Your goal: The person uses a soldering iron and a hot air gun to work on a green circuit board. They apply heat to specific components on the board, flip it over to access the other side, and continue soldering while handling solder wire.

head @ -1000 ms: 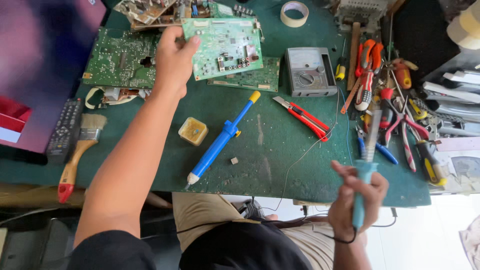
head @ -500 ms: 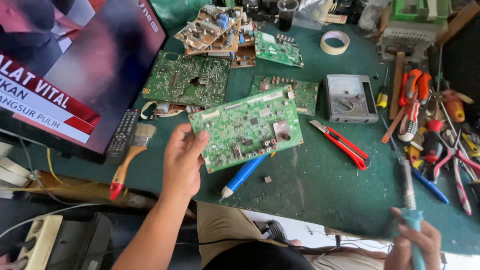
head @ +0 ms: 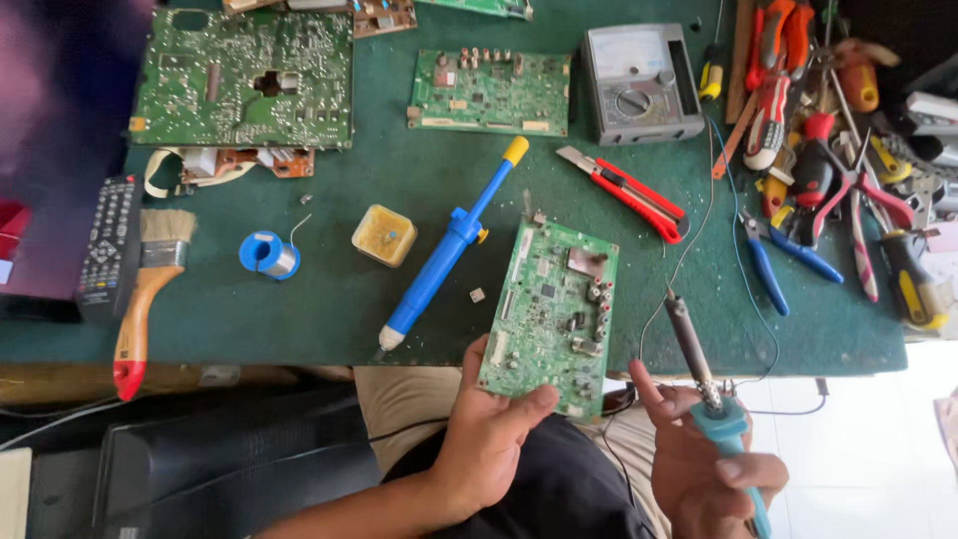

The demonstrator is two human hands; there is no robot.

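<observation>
Board (head: 554,309) — gripped at its near edge by left hand (head: 489,429), tilted above the table (head: 329,309) edge. Soldering iron (head: 699,364) — clasped in right hand (head: 699,459), tip just beside board. Step: lining up a joint; needs steadying.

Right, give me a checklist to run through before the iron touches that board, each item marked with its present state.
1. Green circuit board gripped: ok, left hand holds its lower edge, component side up.
2. Soldering iron in hand: ok, right hand grips the blue handle.
3. Tip clear of the board: ok, it points up just right of the board, not touching.
4. Iron hot: cannot tell.
5. Solder within reach: ok, the blue solder spool lies on the green mat.
6. Desoldering pump at hand: ok, it lies left of the board.
</observation>
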